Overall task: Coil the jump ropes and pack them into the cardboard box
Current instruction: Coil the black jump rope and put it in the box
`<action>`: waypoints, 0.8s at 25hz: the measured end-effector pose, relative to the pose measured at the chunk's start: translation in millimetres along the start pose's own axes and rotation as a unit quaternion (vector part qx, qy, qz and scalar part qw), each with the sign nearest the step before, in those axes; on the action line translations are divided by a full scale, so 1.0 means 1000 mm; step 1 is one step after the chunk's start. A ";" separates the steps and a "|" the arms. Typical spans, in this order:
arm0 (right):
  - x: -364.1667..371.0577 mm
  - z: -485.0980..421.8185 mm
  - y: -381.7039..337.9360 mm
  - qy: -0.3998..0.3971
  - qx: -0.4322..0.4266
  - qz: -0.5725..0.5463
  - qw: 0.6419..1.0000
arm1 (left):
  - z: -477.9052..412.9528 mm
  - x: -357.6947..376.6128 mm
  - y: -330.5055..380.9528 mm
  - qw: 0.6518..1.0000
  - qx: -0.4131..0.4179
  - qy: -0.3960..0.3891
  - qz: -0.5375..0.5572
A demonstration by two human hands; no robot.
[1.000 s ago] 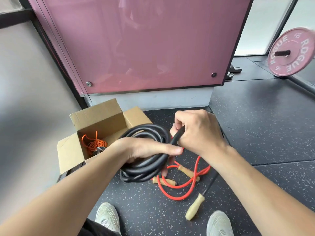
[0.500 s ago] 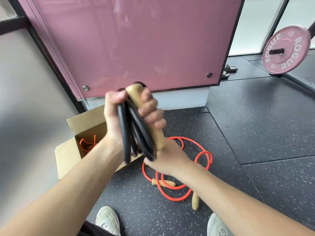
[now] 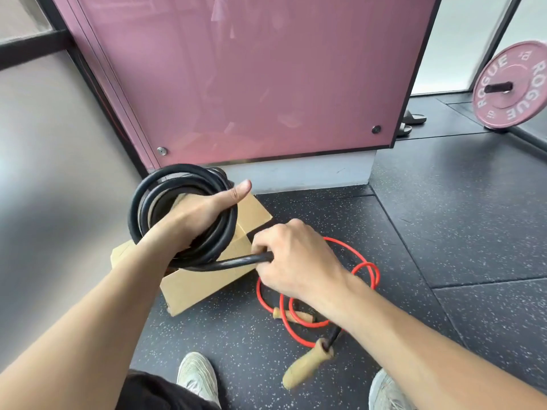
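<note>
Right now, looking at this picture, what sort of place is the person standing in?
Most likely a gym. A pink ROGUE weight plate sits on a bar at the right, the rubber floor is dark and speckled, and a black jump rope is held coiled while a red jump rope lies below.

Cardboard box (image 3: 207, 288): inside hidden behind left hand (image 3: 192, 217) and black rope coil (image 3: 180, 170). Left fingers hidden inside coil. Rope stretch between right hand (image 3: 296, 261) and wooden handle (image 3: 307, 365) covered by right forearm. Red rope (image 3: 352, 247) partly under right wrist. Weight plate (image 3: 503, 109) cut by right edge, shoes (image 3: 196, 377) by bottom edge.
</note>
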State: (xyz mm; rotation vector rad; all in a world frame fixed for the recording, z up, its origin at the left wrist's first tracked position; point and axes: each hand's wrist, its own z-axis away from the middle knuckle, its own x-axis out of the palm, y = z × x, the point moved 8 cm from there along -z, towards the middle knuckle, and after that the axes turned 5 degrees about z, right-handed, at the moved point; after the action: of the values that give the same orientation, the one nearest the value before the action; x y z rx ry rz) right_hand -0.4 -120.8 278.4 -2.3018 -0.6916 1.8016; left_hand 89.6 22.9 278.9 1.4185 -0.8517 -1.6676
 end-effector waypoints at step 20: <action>-0.072 0.008 0.028 0.242 -0.105 0.034 0.964 | 0.038 0.086 -0.028 0.917 -0.053 -0.375 -0.126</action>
State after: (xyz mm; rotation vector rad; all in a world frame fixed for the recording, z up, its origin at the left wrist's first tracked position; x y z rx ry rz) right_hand -13.1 -178.5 328.8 -2.7796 -0.7497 1.1461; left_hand 41.3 -39.2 220.2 0.8134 -0.9813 -2.4808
